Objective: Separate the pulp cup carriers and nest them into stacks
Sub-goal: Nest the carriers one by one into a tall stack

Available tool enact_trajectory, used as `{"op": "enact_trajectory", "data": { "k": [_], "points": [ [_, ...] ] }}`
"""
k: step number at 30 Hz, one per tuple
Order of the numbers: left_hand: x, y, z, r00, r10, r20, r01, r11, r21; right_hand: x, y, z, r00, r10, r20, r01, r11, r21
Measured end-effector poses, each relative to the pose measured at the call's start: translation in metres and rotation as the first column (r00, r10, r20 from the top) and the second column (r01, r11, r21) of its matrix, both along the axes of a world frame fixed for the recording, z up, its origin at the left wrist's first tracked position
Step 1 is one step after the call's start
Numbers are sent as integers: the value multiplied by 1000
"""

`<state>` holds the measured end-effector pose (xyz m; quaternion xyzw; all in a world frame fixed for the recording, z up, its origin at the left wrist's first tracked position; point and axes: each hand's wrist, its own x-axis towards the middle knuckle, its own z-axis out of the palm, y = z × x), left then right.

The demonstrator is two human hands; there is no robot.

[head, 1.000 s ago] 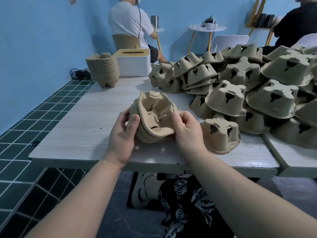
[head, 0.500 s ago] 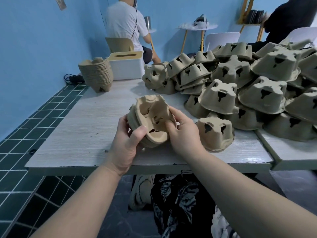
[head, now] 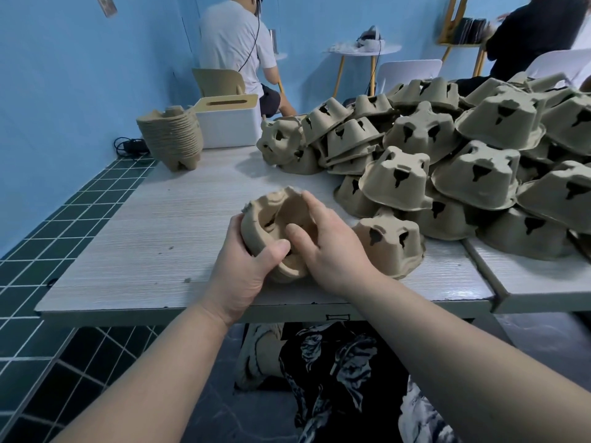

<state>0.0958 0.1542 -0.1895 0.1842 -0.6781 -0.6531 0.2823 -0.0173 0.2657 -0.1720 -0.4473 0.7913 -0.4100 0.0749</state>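
Head view: left hand and right hand both grip one carrier bundle; one nested stack stands apart.

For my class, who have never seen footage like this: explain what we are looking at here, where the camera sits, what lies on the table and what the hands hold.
There is no machine here. The camera is worn on a person's head and looks down at their own bare arms, so this single view is what they see.

The left hand and right hand both grip a small nested bundle of carriers, moulded paper-pulp trays for takeaway cups, just above the table. The right fingers reach over its far rim.

On the right sits a big loose pile of the same carriers, upside down. At the far left stands a finished stack, next to a white box. Other people sit in the background.
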Motion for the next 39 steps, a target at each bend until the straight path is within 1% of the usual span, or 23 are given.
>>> {"op": "enact_trajectory", "data": {
  "k": [6,10,12,13,15,17,18,19,21,22,24,26,29,32,34,36,39],
  "points": [
    [4,-1,6,999,-38,-15,39,997,65,1,-4,3,992,84,-98,-74,992,105],
    [3,-4,15,993,-113,42,113,994,3,-4,0,9,993,64,-102,-47,986,157],
    [-3,-2,18,994,-81,72,84,996,-33,-6,7,17,984,43,-174,-11,984,180],
    [-6,-1,20,995,-54,78,57,998,-37,-9,12,23,974,24,-227,14,987,161],
    [-15,1,21,996,6,91,-4,1000,-26,-18,25,35,934,-58,-354,74,997,32],
    [-25,2,24,992,55,114,-51,998,-35,-35,38,46,877,-180,-445,153,984,-96],
    [-31,2,26,990,67,127,-60,997,-57,-45,44,50,854,-225,-469,203,974,-99],
    [-36,1,29,987,78,139,-66,994,-87,-56,50,52,839,-244,-486,251,967,-53],
    [-46,1,34,984,103,148,-81,986,-146,-75,57,54,820,-233,-523,315,946,72],
    [-51,-1,35,981,123,150,-97,981,-166,-83,58,54,814,-223,-537,330,938,110],
    [-60,-5,39,970,174,168,-141,971,-190,-93,57,53,825,-204,-527,334,928,164],
    [-65,-8,42,969,184,167,-149,968,-202,-102,53,55,849,-176,-499,326,917,232],
    [-67,-11,43,973,162,164,-124,967,-221,-115,45,62,867,-122,-484,307,895,324],
    [-65,-11,43,973,87,213,-43,978,-205,-123,41,68,874,-79,-479,285,883,374],
    [-65,-13,40,974,54,221,-5,976,-219,-125,40,69,872,-55,-486,272,880,389],
    [-67,-15,37,979,54,198,-7,973,-229,-128,39,69,875,-49,-482,258,890,376],
    [-70,-16,34,982,77,174,-31,968,-249,-129,41,71,889,-76,-451,223,933,281]
  ]
}}
